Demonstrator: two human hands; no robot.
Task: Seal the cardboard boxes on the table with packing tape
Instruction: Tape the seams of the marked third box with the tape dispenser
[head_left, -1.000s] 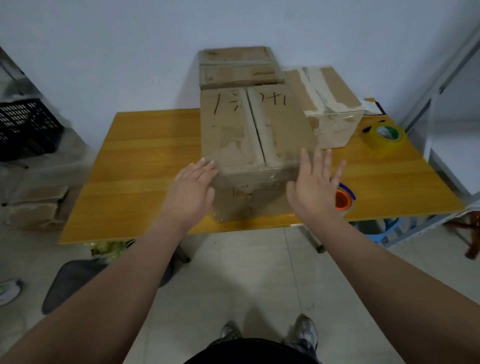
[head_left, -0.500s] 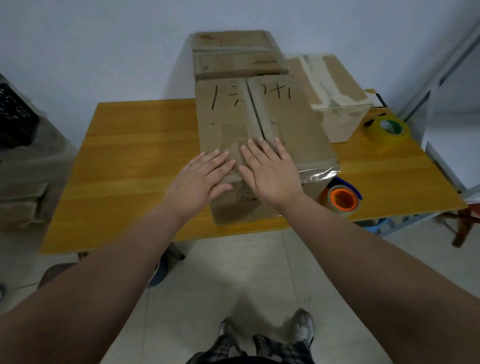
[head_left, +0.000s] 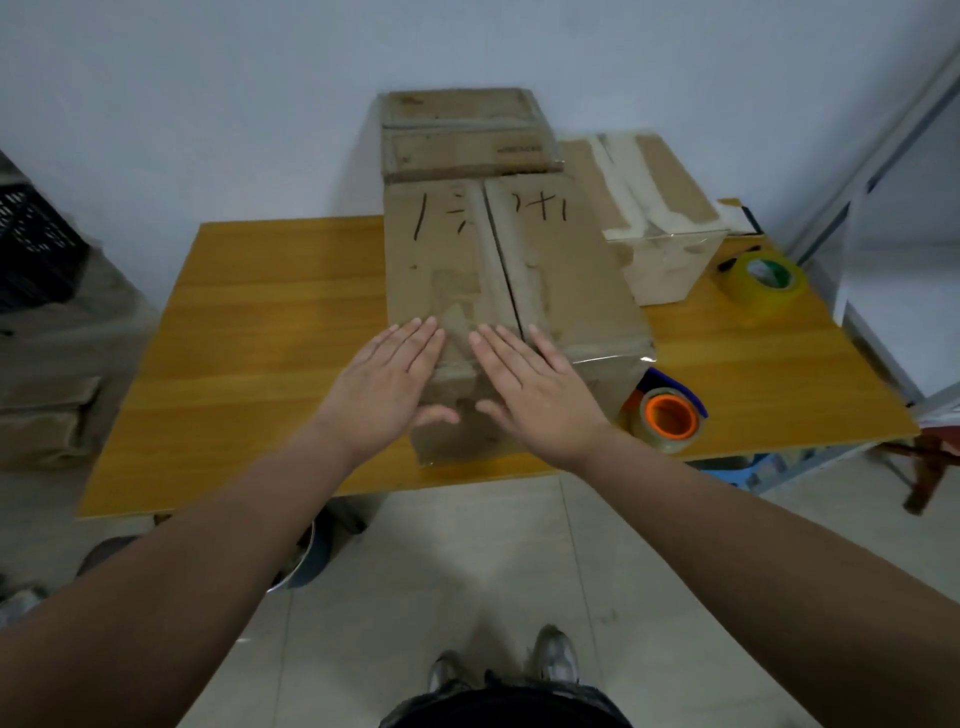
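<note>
Pressing flat with fingers straight and together, the left hand (head_left: 387, 384) and right hand (head_left: 535, 392) lie side by side on the near end of the worn cardboard box (head_left: 561, 270), which stands at the front edge of the glossy wooden table (head_left: 270, 332). A second ago they flanked its sides. An orange-cored tape roll (head_left: 670, 418) lies just right.

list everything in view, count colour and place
marked box: 1, brown, table's middle, under both hands
back box: 1, brown, behind the marked box
taped box: 1, brown with white strips, right of it
orange-core tape roll: 1, clear, near table edge
green-core tape roll: 1, yellowish, table's right side
table: 1, yellow wood, centre
crate: 1, black, far left
left hand: 1, flat on the marked box
right hand: 1, flat on it too
</note>
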